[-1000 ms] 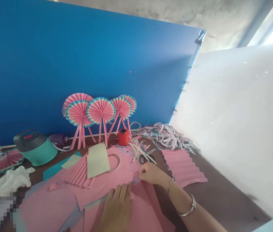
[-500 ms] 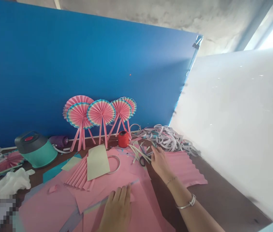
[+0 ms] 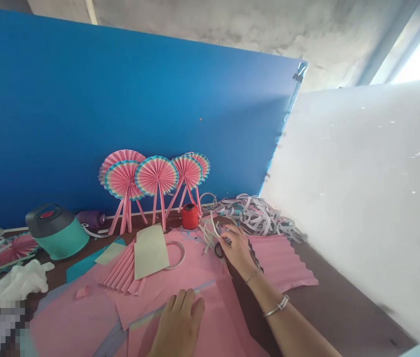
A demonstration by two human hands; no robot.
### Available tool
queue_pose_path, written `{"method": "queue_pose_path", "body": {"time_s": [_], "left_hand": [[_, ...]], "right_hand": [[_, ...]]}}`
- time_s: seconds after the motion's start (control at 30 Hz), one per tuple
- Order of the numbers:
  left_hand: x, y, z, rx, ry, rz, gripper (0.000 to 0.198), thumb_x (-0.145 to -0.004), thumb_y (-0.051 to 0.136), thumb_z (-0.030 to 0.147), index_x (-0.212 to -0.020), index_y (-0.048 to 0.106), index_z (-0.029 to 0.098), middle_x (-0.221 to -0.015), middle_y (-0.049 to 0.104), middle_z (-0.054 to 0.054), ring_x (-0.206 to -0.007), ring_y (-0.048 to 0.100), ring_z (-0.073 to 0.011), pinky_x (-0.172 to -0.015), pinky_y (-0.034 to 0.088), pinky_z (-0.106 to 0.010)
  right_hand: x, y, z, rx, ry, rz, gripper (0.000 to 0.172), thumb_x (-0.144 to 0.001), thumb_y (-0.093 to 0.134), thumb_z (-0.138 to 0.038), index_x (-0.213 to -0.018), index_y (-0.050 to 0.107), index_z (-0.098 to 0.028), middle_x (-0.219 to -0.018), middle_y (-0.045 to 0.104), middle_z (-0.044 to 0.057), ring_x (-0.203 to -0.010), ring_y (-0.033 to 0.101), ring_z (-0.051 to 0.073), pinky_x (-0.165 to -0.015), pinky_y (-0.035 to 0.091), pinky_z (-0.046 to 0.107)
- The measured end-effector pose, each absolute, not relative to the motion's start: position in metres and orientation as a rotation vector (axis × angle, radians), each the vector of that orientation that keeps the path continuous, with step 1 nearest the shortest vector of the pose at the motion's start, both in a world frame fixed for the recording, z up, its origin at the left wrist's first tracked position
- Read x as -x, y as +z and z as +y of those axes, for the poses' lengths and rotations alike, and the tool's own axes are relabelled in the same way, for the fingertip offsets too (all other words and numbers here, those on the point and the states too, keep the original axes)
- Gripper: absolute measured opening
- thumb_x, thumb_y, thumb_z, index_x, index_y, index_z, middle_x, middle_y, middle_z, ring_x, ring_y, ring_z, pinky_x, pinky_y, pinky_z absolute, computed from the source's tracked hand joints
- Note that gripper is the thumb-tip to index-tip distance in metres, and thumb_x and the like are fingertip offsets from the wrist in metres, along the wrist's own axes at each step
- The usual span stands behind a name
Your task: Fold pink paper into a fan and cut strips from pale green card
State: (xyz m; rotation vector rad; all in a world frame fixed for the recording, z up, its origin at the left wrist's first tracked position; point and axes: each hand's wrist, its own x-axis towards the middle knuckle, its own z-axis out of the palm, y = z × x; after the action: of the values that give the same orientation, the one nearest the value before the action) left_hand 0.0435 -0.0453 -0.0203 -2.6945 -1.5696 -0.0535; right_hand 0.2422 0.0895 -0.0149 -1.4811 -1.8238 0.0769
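My left hand [image 3: 180,320] lies palm down on the pink paper [image 3: 217,312] at the bottom middle, beside a pale and bluish strip [image 3: 150,318]. Its fingers are spread a little and hold nothing. Farther right, my right hand [image 3: 236,247] pinches a thin pale strip [image 3: 215,225] between thumb and finger. Under and beside that hand are a loose bunch of pale strips [image 3: 208,237] and the dark handle of scissors [image 3: 218,250]. A pleated pink sheet [image 3: 284,263] lies just to its right.
Pink paper fans [image 3: 156,176] lean on the blue partition [image 3: 83,99]. A red spool [image 3: 190,216], a tape roll [image 3: 182,255], a yellowish sheet [image 3: 150,252], a green-and-grey container [image 3: 59,233], white crumpled material [image 3: 24,280] and curled strips [image 3: 256,213] lie around.
My right hand has shifted slightly left and now has a pale strip raised in its fingers. My left hand remains on the paper, its thumb farther from the fingers.
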Motion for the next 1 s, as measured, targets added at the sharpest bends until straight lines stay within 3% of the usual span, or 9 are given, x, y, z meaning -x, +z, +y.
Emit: {"method": "queue_pose_path", "body": {"time_s": [0.17, 0.33, 0.47, 0.6, 0.87, 1.0], "left_hand": [[-0.033, -0.016, -0.041, 2.675, -0.142, -1.585, 0.047, -0.077, 0.040, 0.003, -0.117, 0.055, 0.023, -0.113, 0.059, -0.007, -0.101, 0.053, -0.0244, -0.084, 0.043, -0.040], [-0.029, -0.013, -0.039, 2.706, -0.088, -1.587, 0.050, -0.075, 0.041, 0.004, -0.120, 0.054, 0.022, -0.110, 0.062, -0.007, -0.101, 0.054, -0.0239, -0.084, 0.042, -0.039], [-0.030, -0.015, -0.040, 2.688, -0.108, -1.579, 0.044, -0.080, 0.042, 0.011, -0.120, 0.054, 0.023, -0.108, 0.064, -0.007, -0.097, 0.057, -0.0248, -0.081, 0.044, -0.038], [-0.031, -0.020, -0.040, 2.657, -0.218, -1.488, 0.034, -0.086, 0.040, 0.025, -0.117, 0.056, 0.025, -0.108, 0.065, -0.007, -0.099, 0.058, -0.0249, -0.080, 0.044, -0.038], [-0.028, -0.020, -0.041, 2.596, -0.314, -1.460, 0.032, -0.087, 0.043, 0.030, -0.113, 0.059, 0.026, -0.106, 0.066, -0.004, -0.095, 0.059, -0.0227, -0.079, 0.047, -0.036], [-0.028, -0.022, -0.040, 2.584, -0.362, -1.447, 0.031, -0.084, 0.047, 0.031, -0.113, 0.059, 0.028, -0.111, 0.064, -0.005, -0.097, 0.059, -0.0219, -0.078, 0.048, -0.033]], "right_hand": [[-0.253, -0.010, 0.087, 1.330, 0.454, -1.693, 0.022, -0.082, 0.048, -0.029, -0.077, 0.066, -0.018, -0.078, 0.067, 0.006, -0.076, 0.059, 0.019, -0.070, 0.045, 0.029], [-0.248, 0.003, 0.072, 1.317, 0.638, -1.992, 0.023, -0.080, 0.048, -0.022, -0.068, 0.067, -0.017, -0.063, 0.064, 0.000, -0.060, 0.056, 0.014, -0.056, 0.039, 0.022], [-0.241, 0.008, 0.066, 1.363, 0.405, -2.141, 0.020, -0.079, 0.050, -0.020, -0.073, 0.069, -0.019, -0.073, 0.066, 0.003, -0.070, 0.057, 0.016, -0.067, 0.040, 0.024], [-0.253, 0.002, 0.081, 1.717, 0.119, -1.937, 0.022, -0.080, 0.049, -0.018, -0.078, 0.070, -0.020, -0.085, 0.067, 0.005, -0.084, 0.058, 0.018, -0.075, 0.040, 0.026], [-0.279, 0.004, 0.136, 1.913, 0.096, -1.962, 0.027, -0.077, 0.048, -0.012, -0.090, 0.071, -0.019, -0.099, 0.066, 0.008, -0.098, 0.054, 0.023, -0.086, 0.037, 0.031], [-0.283, 0.003, 0.160, 1.857, 0.171, -2.130, 0.020, -0.071, 0.058, -0.013, -0.084, 0.071, -0.020, -0.097, 0.066, 0.007, -0.098, 0.054, 0.023, -0.086, 0.038, 0.031]]}}
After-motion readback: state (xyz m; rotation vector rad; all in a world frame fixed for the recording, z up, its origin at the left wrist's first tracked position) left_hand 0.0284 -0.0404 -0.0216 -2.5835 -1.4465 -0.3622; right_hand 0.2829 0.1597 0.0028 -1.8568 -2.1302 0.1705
